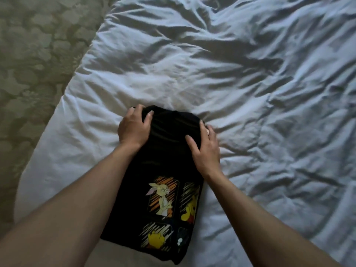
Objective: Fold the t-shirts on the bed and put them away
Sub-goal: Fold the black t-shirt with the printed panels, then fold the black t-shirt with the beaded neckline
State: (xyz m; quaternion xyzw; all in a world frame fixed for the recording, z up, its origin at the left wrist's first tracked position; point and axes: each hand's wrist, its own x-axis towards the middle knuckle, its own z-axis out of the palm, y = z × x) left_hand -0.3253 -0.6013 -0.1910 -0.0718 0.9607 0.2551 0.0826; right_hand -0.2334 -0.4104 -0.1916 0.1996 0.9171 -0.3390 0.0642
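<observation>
A black t-shirt [169, 160] with cartoon prints lies folded into a long strip on the white bed, running from near me toward the middle. My left hand [133, 127] grips its far left corner, thumb on top and fingers curled under the edge. At the far right edge my right hand [204, 149] holds the shirt the same way, thumb on the cloth and fingers tucked beneath. The far end of the shirt is bunched and slightly lifted between the two hands.
A rumpled white duvet [240, 83] covers the bed and stretches far to the right and away from me. The bed's left edge runs diagonally, with patterned grey-green carpet [32, 54] beyond it.
</observation>
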